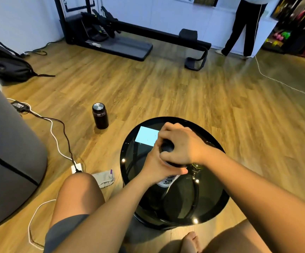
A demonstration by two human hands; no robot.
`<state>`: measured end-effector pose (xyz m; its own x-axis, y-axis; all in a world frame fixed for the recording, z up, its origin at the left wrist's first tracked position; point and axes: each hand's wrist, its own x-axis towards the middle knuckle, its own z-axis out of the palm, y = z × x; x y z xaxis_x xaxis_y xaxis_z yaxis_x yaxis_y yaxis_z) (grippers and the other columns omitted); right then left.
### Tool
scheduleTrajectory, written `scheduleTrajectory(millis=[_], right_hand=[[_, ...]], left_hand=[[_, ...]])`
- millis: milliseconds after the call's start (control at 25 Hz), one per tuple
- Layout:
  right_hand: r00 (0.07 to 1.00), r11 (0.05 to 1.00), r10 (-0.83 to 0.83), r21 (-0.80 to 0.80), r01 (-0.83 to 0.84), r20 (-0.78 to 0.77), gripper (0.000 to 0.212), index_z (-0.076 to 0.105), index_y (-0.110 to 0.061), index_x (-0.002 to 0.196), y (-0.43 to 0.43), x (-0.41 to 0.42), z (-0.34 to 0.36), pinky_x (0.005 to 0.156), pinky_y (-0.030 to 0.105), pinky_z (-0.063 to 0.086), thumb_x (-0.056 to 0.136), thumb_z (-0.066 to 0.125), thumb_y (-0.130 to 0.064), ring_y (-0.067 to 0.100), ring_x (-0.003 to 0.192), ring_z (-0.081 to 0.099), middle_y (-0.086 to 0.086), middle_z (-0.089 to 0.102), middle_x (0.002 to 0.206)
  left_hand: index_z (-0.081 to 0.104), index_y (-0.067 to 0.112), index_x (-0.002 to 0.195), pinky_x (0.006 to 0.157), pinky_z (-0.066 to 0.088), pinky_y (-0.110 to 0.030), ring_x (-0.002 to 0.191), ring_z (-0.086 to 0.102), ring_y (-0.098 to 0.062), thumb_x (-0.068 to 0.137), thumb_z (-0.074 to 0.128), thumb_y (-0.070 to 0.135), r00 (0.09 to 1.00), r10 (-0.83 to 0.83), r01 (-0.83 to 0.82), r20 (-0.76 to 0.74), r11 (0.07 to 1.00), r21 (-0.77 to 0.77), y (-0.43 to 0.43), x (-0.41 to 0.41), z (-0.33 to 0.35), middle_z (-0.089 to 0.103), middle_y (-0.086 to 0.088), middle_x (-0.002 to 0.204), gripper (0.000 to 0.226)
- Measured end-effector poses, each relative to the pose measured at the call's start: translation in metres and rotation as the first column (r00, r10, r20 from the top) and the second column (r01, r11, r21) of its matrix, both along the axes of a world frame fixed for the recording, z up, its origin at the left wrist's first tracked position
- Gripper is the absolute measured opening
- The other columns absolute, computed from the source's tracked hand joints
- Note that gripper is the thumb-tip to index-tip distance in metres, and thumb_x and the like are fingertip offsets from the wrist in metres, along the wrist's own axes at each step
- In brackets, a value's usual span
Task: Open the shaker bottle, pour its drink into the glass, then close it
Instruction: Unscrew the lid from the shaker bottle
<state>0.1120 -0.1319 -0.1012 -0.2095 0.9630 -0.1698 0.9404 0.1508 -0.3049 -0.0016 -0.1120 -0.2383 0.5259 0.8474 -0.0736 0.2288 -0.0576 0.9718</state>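
Observation:
The shaker bottle (168,180) stands upright on the round black glass table (212,207); only a strip of its white body with black lettering shows. My left hand (157,168) wraps around the bottle's upper body. My right hand (180,145) covers the top and grips the black lid (167,147). The glass (196,167) stands just right of the bottle, mostly hidden behind my right wrist; a bit of its rim and greenish contents shows.
A dark flask (100,115) stands on the wooden floor left of the table. Cables and a white charger (77,168) lie near my left knee, beside a folded cloth (105,178). A grey sofa sits at left. A person stands at the far right.

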Motion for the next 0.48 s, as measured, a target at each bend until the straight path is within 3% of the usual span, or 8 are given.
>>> scheduleTrajectory(millis=[80, 120, 200, 240, 280, 360, 400, 480], right_hand=[[0.992, 0.994, -0.107, 0.021, 0.106, 0.067, 0.066, 0.047, -0.037, 0.14, 0.001, 0.004, -0.002, 0.101, 0.048, 0.043, 0.085, 0.039, -0.072, 0.026, 0.126, 0.047, -0.004, 0.051, 0.141], [0.959, 0.976, -0.218, 0.034, 0.216, 0.183, 0.074, 0.041, -0.034, 0.145, 0.002, 0.006, -0.003, 0.097, 0.048, 0.044, 0.086, 0.027, -0.077, 0.031, 0.13, 0.046, 0.001, 0.049, 0.145], [0.855, 0.923, -0.374, 0.053, 0.382, 0.36, 0.075, 0.047, -0.023, 0.135, 0.005, 0.008, -0.003, 0.082, 0.043, 0.042, 0.089, 0.024, -0.077, 0.038, 0.121, 0.052, 0.012, 0.056, 0.134], [0.851, 0.92, -0.379, 0.048, 0.389, 0.365, 0.069, 0.049, -0.02, 0.129, 0.003, 0.005, -0.004, 0.078, 0.042, 0.041, 0.09, 0.03, -0.074, 0.037, 0.116, 0.055, 0.013, 0.058, 0.128], [0.883, 0.939, -0.337, 0.046, 0.341, 0.328, 0.063, 0.05, -0.02, 0.126, -0.001, 0.002, -0.007, 0.081, 0.042, 0.042, 0.09, 0.037, -0.07, 0.035, 0.115, 0.055, 0.011, 0.059, 0.125], [0.961, 0.992, -0.125, 0.044, 0.117, 0.246, 0.058, 0.056, -0.023, 0.12, -0.008, -0.005, -0.01, 0.101, 0.047, 0.038, 0.086, 0.042, -0.068, 0.027, 0.121, 0.05, 0.003, 0.061, 0.124], [0.976, 0.999, -0.018, 0.038, 0.01, 0.219, 0.06, 0.062, -0.025, 0.114, -0.011, -0.009, -0.009, 0.111, 0.05, 0.03, 0.084, 0.04, -0.071, 0.022, 0.124, 0.049, -0.002, 0.064, 0.121], [0.99, 0.995, 0.096, 0.032, -0.099, 0.1, 0.061, 0.071, -0.027, 0.104, -0.014, -0.011, -0.005, 0.121, 0.05, 0.014, 0.083, 0.037, -0.073, 0.013, 0.127, 0.051, -0.008, 0.07, 0.113]], left_hand=[[0.044, 0.041, 0.141, 0.092, 0.053, -0.014, 0.118, 0.065, 0.001, 0.049, 0.097, 0.042, 1.0, 0.01, -0.01, -0.003, 1.0, 0.001, 0.0, 0.0, -0.003, 0.067, 0.017, 0.127, 0.106], [0.044, 0.052, 0.134, 0.088, 0.052, -0.009, 0.116, 0.064, 0.005, 0.048, 0.098, 0.044, 1.0, 0.017, -0.017, -0.01, 1.0, 0.006, 0.0, -0.001, -0.003, 0.067, 0.019, 0.125, 0.102], [0.044, 0.063, 0.118, 0.081, 0.051, -0.005, 0.109, 0.064, 0.01, 0.046, 0.099, 0.045, 0.999, 0.04, -0.04, -0.015, 0.999, 0.005, 0.002, -0.002, -0.006, 0.069, 0.023, 0.117, 0.092], [0.046, 0.061, 0.115, 0.079, 0.051, -0.006, 0.107, 0.065, 0.01, 0.045, 0.1, 0.045, 0.999, 0.038, -0.038, -0.009, 0.999, 0.006, 0.003, -0.001, -0.007, 0.07, 0.023, 0.114, 0.09], [0.047, 0.056, 0.118, 0.08, 0.051, -0.008, 0.106, 0.065, 0.01, 0.046, 0.101, 0.043, 1.0, 0.029, -0.029, -0.003, 1.0, 0.003, 0.004, -0.001, -0.008, 0.07, 0.023, 0.113, 0.09], [0.044, 0.048, 0.123, 0.083, 0.05, -0.008, 0.108, 0.062, 0.015, 0.053, 0.099, 0.04, 1.0, 0.008, -0.008, -0.011, 1.0, 0.025, 0.004, -0.003, -0.01, 0.066, 0.023, 0.114, 0.089], [0.043, 0.043, 0.124, 0.085, 0.048, -0.006, 0.109, 0.061, 0.017, 0.059, 0.095, 0.039, 1.0, -0.014, 0.015, -0.014, 0.999, 0.044, 0.003, -0.003, -0.011, 0.062, 0.024, 0.113, 0.084], [0.046, 0.025, 0.128, 0.089, 0.045, -0.005, 0.116, 0.062, 0.007, 0.071, 0.088, 0.027, 0.999, -0.049, 0.05, -0.017, 0.996, 0.07, 0.002, -0.002, -0.014, 0.055, 0.024, 0.111, 0.071]])
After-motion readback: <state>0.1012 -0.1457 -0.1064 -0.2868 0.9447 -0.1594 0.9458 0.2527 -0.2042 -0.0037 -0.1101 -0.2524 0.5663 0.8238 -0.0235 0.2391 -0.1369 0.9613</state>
